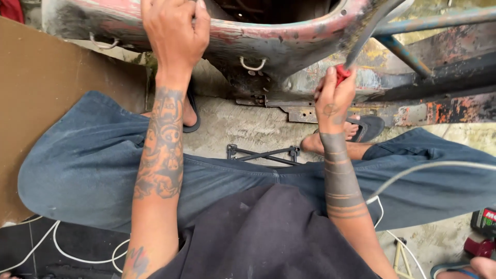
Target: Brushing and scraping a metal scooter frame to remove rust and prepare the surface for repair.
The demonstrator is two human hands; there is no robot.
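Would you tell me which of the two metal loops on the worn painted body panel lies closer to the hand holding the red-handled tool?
The loop at the panel's middle: it sits just left of the right hand, while the other loop hangs far left.

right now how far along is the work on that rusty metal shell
Done: much of the metal shell shows bare grey among red paint patches. In hand: the left hand grips its rim while the right hand holds a red-handled tool against it. Left: rust and paint on the frame on the right.
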